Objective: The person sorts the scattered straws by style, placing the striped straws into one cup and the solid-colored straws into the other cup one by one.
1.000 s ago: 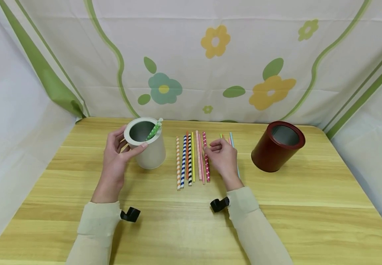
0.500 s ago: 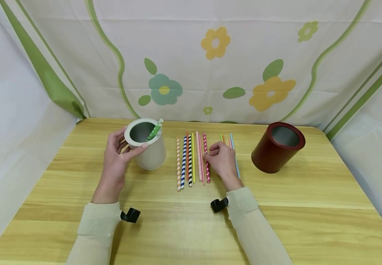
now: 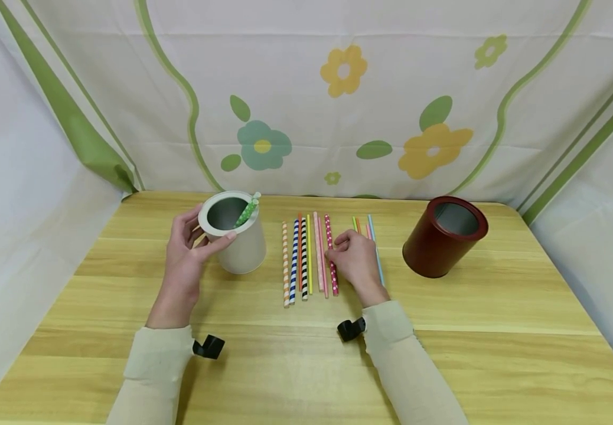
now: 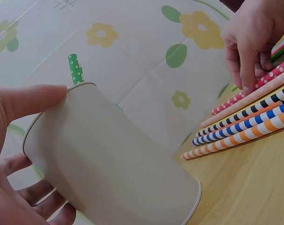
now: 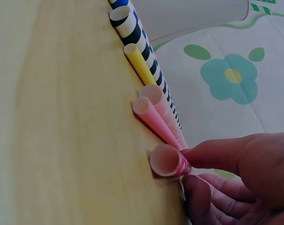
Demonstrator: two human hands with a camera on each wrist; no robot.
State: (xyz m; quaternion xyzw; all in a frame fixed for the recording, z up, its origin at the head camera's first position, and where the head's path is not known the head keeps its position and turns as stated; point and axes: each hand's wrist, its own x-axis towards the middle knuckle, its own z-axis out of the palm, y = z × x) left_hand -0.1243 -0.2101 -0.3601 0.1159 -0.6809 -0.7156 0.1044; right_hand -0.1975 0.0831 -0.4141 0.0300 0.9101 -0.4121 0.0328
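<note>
Straw position: magenta dotted straw lies at the right-hand end of the main row on the table, just beside the pink straws.
Right grip: the right hand pinches the magenta dotted straw along its middle, between thumb and fingertips.
Left grip: the left hand holds the white can, thumb at the rim and fingers against the side.
White can contents: green dotted straws lean against the rim, ends protruding.
Straw handling: judged very light, fairly stiff lengthwise and probably paper; the hollow wall is likely to dent or crease under a hard squeeze. Round section is liable to roll.
Straw hold point: take near mid-length with light opposed pressure; keep fingertips clear of the pink straws.
White can handling: judged rigid and light, smooth-sided and able to slide or tip; steady at rim and wall.
Red can: the red can stands tilted in the head view, well apart from both hands.
</note>
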